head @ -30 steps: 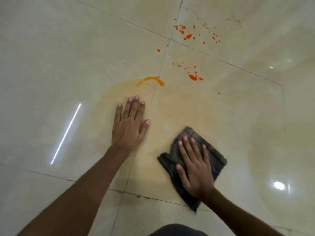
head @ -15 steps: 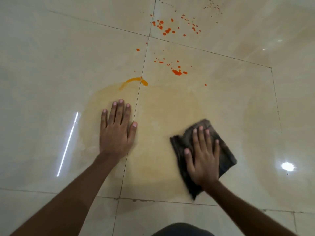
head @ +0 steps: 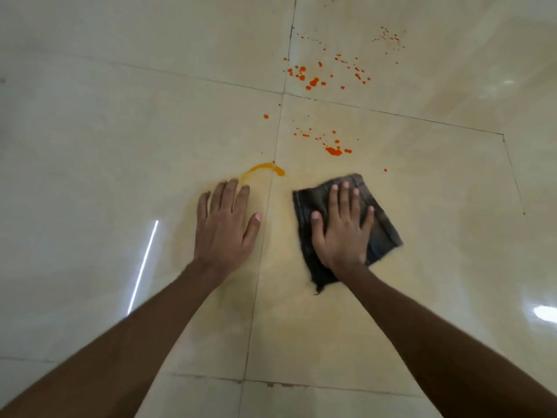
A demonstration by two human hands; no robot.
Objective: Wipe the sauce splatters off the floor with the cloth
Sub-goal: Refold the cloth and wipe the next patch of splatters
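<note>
The right hand [head: 342, 230] lies flat on top of the dark cloth [head: 384, 236]. Its fingers are straight and spread out, and they press the cloth down on the floor [head: 120, 146]. The cloth is folded and lies on the tile just right of the thin line [head: 266, 236] between two tiles. Its edges look a bit blurry.

The left hand [head: 224, 227] lies flat on the bare floor on the other side of that line. Its fingers are straight too, and it holds nothing.

Just past the left fingertips there is a curved orange smear [head: 262, 168]. One end of it reaches the thin line. A pale yellow stain [head: 286, 312] spreads over the floor around both hands.

Past the cloth there are red sauce drops [head: 334, 151]. The biggest blot is near the far edge of the cloth but does not touch it. More red drops [head: 313, 82] sit on the next tile, farther away. Some tiny faint specks [head: 388, 39] lie beyond those.

The floor is shiny. A white stripe of light [head: 143, 267] shows left of the left arm, and a bright spot [head: 544, 313] glows at the right edge.
</note>
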